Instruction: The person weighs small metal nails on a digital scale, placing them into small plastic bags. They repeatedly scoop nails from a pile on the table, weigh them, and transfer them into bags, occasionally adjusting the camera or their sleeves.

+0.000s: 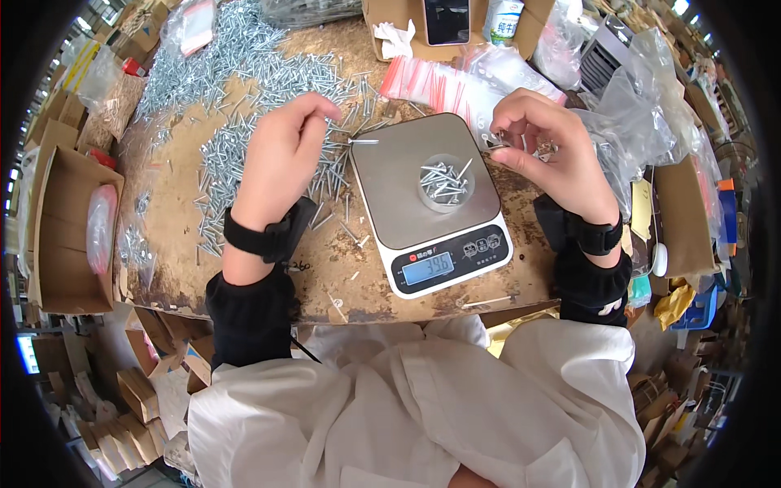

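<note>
A digital scale (399, 195) with a metal plate and a lit display stands on the worn tabletop in front of me. On its plate, right of the middle, sits a small clear round cup (447, 205) holding several silver screws (446, 182). My left hand (281, 159) is curled above the loose screws left of the scale; its fingertips are partly hidden, as is anything in them. A single screw (364, 141) shows at the plate's left edge, just right of that hand. Beyond the plate's right edge, my right hand (557, 142) is closed around a few small shiny metal pieces, apparently screws.
A large heap of screws (220, 69) spreads over the table's far left. Zip bags with red edges (439, 85) lie behind the scale, near a phone (447, 22) in a cardboard box. An open carton (73, 232) stands left; crumpled plastic bags (651, 122) crowd the right.
</note>
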### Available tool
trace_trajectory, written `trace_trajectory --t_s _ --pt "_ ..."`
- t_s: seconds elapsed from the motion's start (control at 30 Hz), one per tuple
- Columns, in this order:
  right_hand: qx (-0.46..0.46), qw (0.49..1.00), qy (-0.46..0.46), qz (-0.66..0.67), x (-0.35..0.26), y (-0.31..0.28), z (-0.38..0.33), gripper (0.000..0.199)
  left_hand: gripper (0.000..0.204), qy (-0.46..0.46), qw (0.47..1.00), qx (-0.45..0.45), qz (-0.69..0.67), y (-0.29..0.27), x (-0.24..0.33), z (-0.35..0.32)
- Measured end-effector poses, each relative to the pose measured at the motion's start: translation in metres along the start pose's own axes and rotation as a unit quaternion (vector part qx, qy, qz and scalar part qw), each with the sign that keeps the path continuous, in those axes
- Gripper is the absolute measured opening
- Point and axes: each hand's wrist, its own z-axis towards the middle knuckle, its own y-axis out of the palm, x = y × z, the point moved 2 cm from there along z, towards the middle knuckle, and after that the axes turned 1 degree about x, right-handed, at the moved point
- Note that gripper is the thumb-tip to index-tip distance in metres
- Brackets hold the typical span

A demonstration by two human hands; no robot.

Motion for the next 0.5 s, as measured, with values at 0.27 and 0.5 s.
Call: trace_trajectory --t_s 0.27,0.5 --pt "-0.004 1.0 -0.011 -0.001 0.001 0.002 0.0 0.024 0.021 -0.009 0.99 -0.058 0.127 0.007 -0.01 0.002" --pt "0.0 1.0 -0.011 0.006 0.0 0.003 -0.001 0.024 0.019 0.013 0.988 -0.059 0.139 0.011 -0.025 0.004"
